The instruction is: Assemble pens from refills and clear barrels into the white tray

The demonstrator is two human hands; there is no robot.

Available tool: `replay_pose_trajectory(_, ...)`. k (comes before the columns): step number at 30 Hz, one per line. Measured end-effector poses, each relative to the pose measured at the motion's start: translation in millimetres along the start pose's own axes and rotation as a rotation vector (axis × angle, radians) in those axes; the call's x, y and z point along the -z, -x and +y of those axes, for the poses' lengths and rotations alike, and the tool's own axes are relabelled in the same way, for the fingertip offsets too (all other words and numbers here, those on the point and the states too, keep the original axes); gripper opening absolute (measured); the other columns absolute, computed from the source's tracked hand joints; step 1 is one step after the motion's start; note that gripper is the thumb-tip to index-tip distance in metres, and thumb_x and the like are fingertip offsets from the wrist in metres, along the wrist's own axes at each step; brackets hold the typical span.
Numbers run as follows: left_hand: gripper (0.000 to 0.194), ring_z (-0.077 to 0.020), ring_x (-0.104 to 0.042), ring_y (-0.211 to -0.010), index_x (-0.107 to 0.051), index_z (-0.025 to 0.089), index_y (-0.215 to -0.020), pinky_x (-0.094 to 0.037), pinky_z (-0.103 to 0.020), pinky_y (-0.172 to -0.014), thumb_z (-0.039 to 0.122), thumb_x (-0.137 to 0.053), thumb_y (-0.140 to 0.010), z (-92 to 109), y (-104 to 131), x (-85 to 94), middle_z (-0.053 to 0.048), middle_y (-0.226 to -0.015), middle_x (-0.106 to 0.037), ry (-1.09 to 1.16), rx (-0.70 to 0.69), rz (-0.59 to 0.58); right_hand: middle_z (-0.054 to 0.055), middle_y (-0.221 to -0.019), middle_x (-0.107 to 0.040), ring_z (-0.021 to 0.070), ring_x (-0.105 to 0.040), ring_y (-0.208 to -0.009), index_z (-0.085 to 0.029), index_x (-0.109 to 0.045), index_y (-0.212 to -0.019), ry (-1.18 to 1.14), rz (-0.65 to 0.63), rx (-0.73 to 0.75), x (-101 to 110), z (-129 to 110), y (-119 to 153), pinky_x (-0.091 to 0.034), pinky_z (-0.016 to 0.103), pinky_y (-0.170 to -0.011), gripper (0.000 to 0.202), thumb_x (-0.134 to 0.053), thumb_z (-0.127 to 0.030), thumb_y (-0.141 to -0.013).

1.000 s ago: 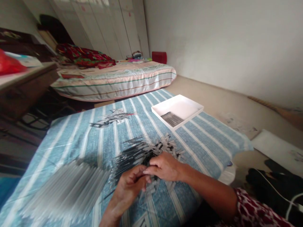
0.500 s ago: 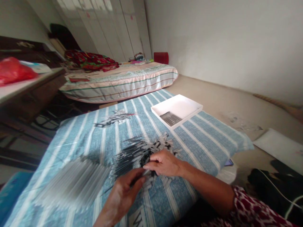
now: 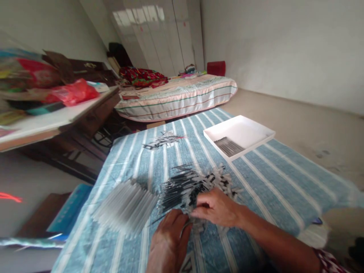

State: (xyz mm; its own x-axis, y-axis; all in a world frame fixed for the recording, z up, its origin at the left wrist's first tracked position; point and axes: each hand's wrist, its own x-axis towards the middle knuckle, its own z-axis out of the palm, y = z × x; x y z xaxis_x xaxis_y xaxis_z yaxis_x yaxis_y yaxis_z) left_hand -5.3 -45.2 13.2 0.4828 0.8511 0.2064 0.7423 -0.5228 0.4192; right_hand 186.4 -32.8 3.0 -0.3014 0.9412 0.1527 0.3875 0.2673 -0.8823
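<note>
Both hands at the near edge of a loose heap of slim black rods with pale, translucent end pieces [image 3: 182, 185], spread on a blue cloth with white stripes [image 3: 256, 182]. Left hand [image 3: 170, 237]: fingers curled in, thumb drawn close; a thin greyish edge glimpsed by the thumb, but whether anything is gripped cannot be told. Right hand [image 3: 214, 206]: thumb and forefinger brought together at the near side of the heap, a pinch by its shape; what is pinched, if anything, is hidden. Hands near each other; contact between them not made out.

Put in order: a short row of dark, slender rods [image 3: 227, 146], laid side by side in the nearest corner of a shallow white rectangular tray [image 3: 247, 131]. Only a small part of the tray is taken up by them. Also laid alongside one another: a broad batch of pale grey, translucent tubes [image 3: 126, 206], left of the heap, blurred.

Not in order: the heap itself, its pieces lying crosswise at the right end; and a smaller scatter of thin dark pieces [image 3: 163, 140] farther back. Progress judged partial: much loose material is left, and work at the heap is judged unfinished.
</note>
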Motion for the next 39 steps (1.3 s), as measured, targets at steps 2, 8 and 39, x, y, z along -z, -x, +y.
replay_pose_trajectory(2,0.012,-0.0198,-0.062,-0.075,-0.065,0.022,-0.074,-0.046,-0.027,-0.068,0.025,-0.056,-0.081,0,0,0.2,-0.004,-0.076,-0.066,-0.015,0.033,0.022,-0.007,-0.049,-0.04,0.0064,-0.038,-0.05,-0.015,-0.059,-0.057,-0.046,-0.018,0.026,2,2,-2,-0.026,0.017,-0.046,0.029,-0.062,-0.035,-0.078)
replay_pose_trajectory(8,0.014,-0.0135,-0.056,-0.051,-0.064,0.022,-0.071,-0.043,-0.023,-0.055,0.035,-0.061,-0.077,-4,-9,9.9,0.002,-0.061,-0.064,0.205,0.376,0.203,-0.006,-0.049,-0.041,0.007,-0.038,-0.048,-0.015,-0.058,-0.061,0.01,0.061,-0.048,26,20,-8,-0.029,0.018,-0.048,0.027,-0.058,-0.033,-0.081)
replay_pose_trajectory(39,0.013,-0.0113,-0.057,-0.053,-0.068,0.013,-0.074,-0.041,-0.02,-0.047,0.022,-0.073,-0.066,-32,-51,-0.8,-0.005,-0.071,-0.071,1.258,0.707,0.599,0.008,-0.084,-0.073,0.0228,-0.067,-0.082,-0.022,-0.069,-0.086,0.869,-0.255,-0.338,43,43,-71,-0.034,0.026,-0.062,0.02,-0.05,-0.028,-0.084)
